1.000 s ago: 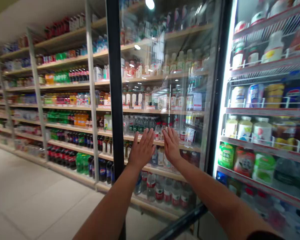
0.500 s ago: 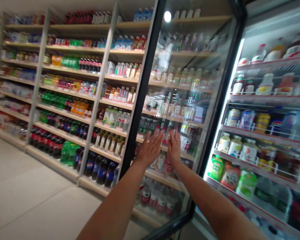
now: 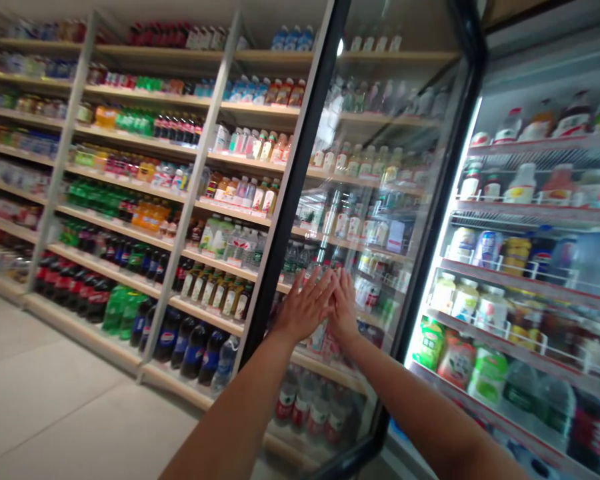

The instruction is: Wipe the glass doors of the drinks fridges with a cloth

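A: Hands?
B: Left hand and right hand, both flat with fingers spread, palms against the glass door near its middle, fingertips overlapping. Nothing gripped.

A: Door?
B: One, black-framed, swung out from the lit cooler on the right.

A: Room?
B: Shop aisle, pale tiled floor. Wooden shelves left, seven tiers seen, packed with bottles. Cooler racks: five visible.

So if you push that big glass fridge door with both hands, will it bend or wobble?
Probably not. The glass door has a dark frame all round, so it looks stiff and should swing as one piece. It looks tall, so likely heavy. The left hand and right hand lie flat on smooth glass, so they might slip.
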The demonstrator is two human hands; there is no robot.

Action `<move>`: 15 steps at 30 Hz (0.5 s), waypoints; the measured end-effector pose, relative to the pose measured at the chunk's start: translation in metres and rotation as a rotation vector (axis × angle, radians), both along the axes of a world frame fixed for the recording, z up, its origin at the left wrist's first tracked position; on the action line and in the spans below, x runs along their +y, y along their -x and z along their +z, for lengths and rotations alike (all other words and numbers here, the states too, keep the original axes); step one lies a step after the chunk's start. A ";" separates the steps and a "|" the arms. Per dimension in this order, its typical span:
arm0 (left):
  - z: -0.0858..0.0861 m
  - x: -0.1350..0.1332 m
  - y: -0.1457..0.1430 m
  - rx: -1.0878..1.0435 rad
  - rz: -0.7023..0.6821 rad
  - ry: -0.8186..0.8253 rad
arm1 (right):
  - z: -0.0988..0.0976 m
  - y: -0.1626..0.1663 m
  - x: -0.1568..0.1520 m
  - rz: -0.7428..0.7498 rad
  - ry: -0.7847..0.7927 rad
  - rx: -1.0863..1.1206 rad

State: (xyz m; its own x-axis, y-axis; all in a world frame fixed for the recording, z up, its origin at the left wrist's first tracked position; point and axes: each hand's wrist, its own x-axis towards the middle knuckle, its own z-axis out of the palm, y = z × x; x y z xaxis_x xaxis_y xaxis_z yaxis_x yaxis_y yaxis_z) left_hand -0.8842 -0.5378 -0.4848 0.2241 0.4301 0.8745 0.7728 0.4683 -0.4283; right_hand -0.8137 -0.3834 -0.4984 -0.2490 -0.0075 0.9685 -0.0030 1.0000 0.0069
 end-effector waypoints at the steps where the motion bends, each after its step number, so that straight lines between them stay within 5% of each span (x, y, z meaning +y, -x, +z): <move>1: 0.000 0.000 0.001 0.004 -0.003 -0.005 | 0.001 0.001 -0.003 0.010 -0.031 -0.017; 8: 0.001 -0.002 0.002 -0.016 -0.020 -0.035 | 0.038 0.002 -0.012 -0.025 0.115 0.018; 15: 0.000 -0.009 -0.001 0.019 -0.052 0.168 | -0.033 -0.002 -0.023 0.111 -0.057 -0.117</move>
State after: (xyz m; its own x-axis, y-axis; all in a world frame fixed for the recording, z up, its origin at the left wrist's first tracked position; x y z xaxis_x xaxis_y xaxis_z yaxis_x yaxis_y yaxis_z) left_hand -0.8834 -0.5465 -0.4846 0.2658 0.5568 0.7870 0.7854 0.3483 -0.5117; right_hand -0.8122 -0.4062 -0.5315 -0.3549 -0.0952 0.9300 -0.1174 0.9915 0.0566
